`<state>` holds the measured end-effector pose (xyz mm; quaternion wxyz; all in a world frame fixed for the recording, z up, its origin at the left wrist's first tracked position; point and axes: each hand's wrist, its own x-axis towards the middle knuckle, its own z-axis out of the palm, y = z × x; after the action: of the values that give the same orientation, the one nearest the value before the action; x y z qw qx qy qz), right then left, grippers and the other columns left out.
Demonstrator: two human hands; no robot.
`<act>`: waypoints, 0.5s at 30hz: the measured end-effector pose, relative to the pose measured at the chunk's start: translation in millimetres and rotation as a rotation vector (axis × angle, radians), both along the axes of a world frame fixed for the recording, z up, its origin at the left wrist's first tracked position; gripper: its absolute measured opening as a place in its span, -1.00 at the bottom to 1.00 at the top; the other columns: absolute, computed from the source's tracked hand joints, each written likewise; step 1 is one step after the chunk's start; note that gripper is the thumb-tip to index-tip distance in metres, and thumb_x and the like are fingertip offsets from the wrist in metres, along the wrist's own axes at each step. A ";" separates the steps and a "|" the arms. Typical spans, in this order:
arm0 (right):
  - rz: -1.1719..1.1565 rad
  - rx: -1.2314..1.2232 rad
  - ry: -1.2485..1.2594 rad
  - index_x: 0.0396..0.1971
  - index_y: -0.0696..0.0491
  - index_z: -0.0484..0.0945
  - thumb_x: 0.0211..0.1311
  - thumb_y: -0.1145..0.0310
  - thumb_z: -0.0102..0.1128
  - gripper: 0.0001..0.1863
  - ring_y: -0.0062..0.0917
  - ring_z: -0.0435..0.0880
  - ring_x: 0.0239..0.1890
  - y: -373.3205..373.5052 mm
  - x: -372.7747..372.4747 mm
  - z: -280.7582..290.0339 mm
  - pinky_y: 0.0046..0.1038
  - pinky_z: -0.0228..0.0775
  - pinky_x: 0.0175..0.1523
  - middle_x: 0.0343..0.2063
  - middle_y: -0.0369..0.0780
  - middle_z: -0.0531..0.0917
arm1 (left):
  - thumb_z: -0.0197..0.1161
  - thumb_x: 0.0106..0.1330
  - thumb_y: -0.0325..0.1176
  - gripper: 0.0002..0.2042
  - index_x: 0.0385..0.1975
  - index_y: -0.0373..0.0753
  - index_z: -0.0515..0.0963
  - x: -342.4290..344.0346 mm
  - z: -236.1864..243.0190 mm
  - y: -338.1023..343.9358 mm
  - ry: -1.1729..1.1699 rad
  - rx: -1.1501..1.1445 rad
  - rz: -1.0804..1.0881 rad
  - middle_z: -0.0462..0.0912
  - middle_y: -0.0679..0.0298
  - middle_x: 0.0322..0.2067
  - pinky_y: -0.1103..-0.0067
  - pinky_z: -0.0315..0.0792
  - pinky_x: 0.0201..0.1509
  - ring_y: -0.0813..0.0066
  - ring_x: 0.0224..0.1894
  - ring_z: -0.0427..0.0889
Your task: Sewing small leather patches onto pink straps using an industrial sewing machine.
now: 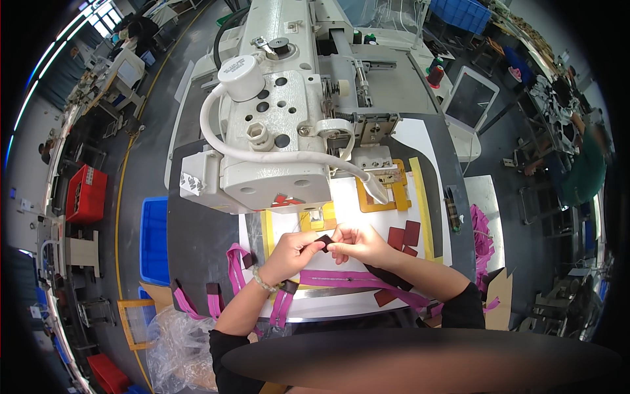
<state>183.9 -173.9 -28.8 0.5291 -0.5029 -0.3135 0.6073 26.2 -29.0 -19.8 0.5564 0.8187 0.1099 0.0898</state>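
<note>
Between the fingertips of both hands is a small dark maroon patch point(325, 241), pinched from either side in front of the sewing machine's needle area. My left hand point(292, 255), with a beaded bracelet at the wrist, closes on its left edge. On the other side my right hand point(359, 243) grips it with thumb and finger. A pink zipper point(335, 279) lies across the table just below the hands. Several reddish-brown patches point(411, 232) rest beside my right forearm. More pink zipper strips point(237, 268) with dark ends lie around my left forearm.
The large white sewing machine point(275, 174) stands directly ahead, a hose arching over its front. A yellow clamp frame point(400, 194) sits right of the needle area. Bunched pink zippers point(481, 238) lie at the right, with a tilted screen point(470, 98) beyond. A blue crate point(154, 240) stands left.
</note>
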 end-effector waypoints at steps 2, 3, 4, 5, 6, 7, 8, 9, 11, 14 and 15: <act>-0.008 -0.010 0.014 -0.38 0.15 0.51 0.24 0.40 0.23 -0.86 -0.64 0.64 -0.49 -0.2 -0.6 -3.2 -0.64 0.43 -0.40 -0.52 -0.26 0.63 | 0.17 0.25 -0.46 -0.90 -0.47 -0.33 0.52 0.7 3.7 -3.2 -0.013 0.081 0.025 0.43 0.18 -0.68 0.55 0.24 -0.56 0.44 -0.68 0.37; -0.007 -0.010 0.014 -0.38 0.15 0.51 0.24 0.40 0.23 -0.86 -0.64 0.64 -0.49 0.5 -1.3 -2.3 -0.64 0.43 -0.40 -0.52 -0.26 0.63 | 0.17 0.25 -0.46 -0.90 -0.47 -0.33 0.52 0.5 6.0 -3.3 -0.013 0.081 0.026 0.43 0.18 -0.68 0.55 0.24 -0.56 0.44 -0.68 0.37; -0.010 -0.002 -0.018 -0.41 0.16 0.52 0.22 0.40 0.23 -0.85 -0.65 0.63 -0.52 1.4 -2.1 -0.3 -0.65 0.44 -0.42 -0.55 -0.27 0.62 | 0.17 0.24 -0.47 -0.90 -0.50 -0.33 0.49 0.6 8.4 -3.2 -0.020 0.095 0.018 0.43 0.17 -0.68 0.54 0.24 -0.56 0.41 -0.67 0.38; -0.014 0.006 -0.051 -0.45 0.18 0.52 0.21 0.40 0.24 -0.84 -0.66 0.63 -0.54 2.0 -2.4 1.9 -0.66 0.44 -0.44 -0.57 -0.28 0.61 | 0.17 0.24 -0.48 -0.89 -0.52 -0.33 0.47 1.0 9.5 -2.7 -0.027 0.109 0.010 0.42 0.16 -0.68 0.53 0.24 -0.56 0.38 -0.67 0.38; -0.011 0.007 -0.052 -0.45 0.18 0.52 0.21 0.40 0.24 -0.84 -0.66 0.63 -0.54 2.7 -0.6 5.2 -0.66 0.44 -0.44 -0.57 -0.28 0.61 | 0.17 0.24 -0.48 -0.89 -0.52 -0.33 0.47 0.9 9.7 -0.9 -0.027 0.109 0.012 0.42 0.16 -0.68 0.53 0.24 -0.56 0.38 -0.67 0.38; 0.038 0.035 -0.154 -0.47 0.17 0.53 0.19 0.39 0.25 -0.84 -0.67 0.62 -0.55 3.3 3.1 9.0 -0.66 0.44 -0.46 -0.59 -0.29 0.60 | 0.16 0.24 -0.47 -0.88 -0.53 -0.33 0.46 0.6 9.5 1.5 -0.003 0.124 -0.037 0.42 0.13 -0.67 0.50 0.25 -0.55 0.33 -0.66 0.39; 0.087 0.063 -0.255 -0.49 0.17 0.54 0.18 0.39 0.27 -0.83 -0.69 0.61 -0.56 5.1 6.4 11.2 -0.65 0.43 -0.47 -0.61 -0.30 0.59 | 0.16 0.24 -0.46 -0.87 -0.54 -0.33 0.45 0.3 8.8 3.4 0.021 0.139 -0.086 0.42 0.11 -0.66 0.48 0.26 -0.54 0.28 -0.65 0.40; 0.090 0.064 -0.256 -0.49 0.17 0.54 0.18 0.39 0.27 -0.83 -0.69 0.61 -0.56 7.4 8.5 12.0 -0.65 0.43 -0.47 -0.61 -0.30 0.59 | 0.16 0.24 -0.46 -0.87 -0.54 -0.33 0.45 0.4 6.4 4.4 0.020 0.139 -0.083 0.42 0.11 -0.66 0.48 0.26 -0.54 0.28 -0.65 0.40; 0.178 -0.036 -0.339 -0.54 0.14 0.54 0.16 0.35 0.29 -0.80 -0.71 0.57 -0.62 13.0 12.4 13.4 -0.65 0.39 -0.53 -0.66 -0.32 0.57 | 0.15 0.26 -0.41 -0.84 -0.53 -0.33 0.43 0.3 1.2 6.1 -0.012 0.170 -0.142 0.42 0.07 -0.65 0.41 0.29 -0.49 0.17 -0.61 0.43; 0.157 -0.036 -0.283 -0.53 0.14 0.55 0.16 0.35 0.30 -0.80 -0.72 0.52 -0.65 21.8 22.1 3.9 -0.68 0.33 -0.57 -0.67 -0.32 0.56 | 0.16 0.27 -0.33 -0.80 -0.52 -0.32 0.43 2.1 2.5 4.4 0.096 0.216 -0.032 0.45 0.09 -0.60 0.36 0.33 -0.42 0.13 -0.52 0.47; 0.157 -0.036 -0.285 -0.53 0.14 0.55 0.16 0.35 0.30 -0.80 -0.72 0.52 -0.65 25.0 23.4 2.3 -0.68 0.33 -0.57 -0.67 -0.32 0.56 | 0.16 0.27 -0.33 -0.80 -0.52 -0.32 0.43 1.6 1.6 5.0 0.094 0.216 -0.032 0.45 0.09 -0.60 0.36 0.33 -0.42 0.13 -0.52 0.47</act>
<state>207.3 -148.9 -26.5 0.4212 -0.5675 -0.4126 0.5748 27.8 -24.0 -18.2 0.4606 0.8788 0.1125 0.0539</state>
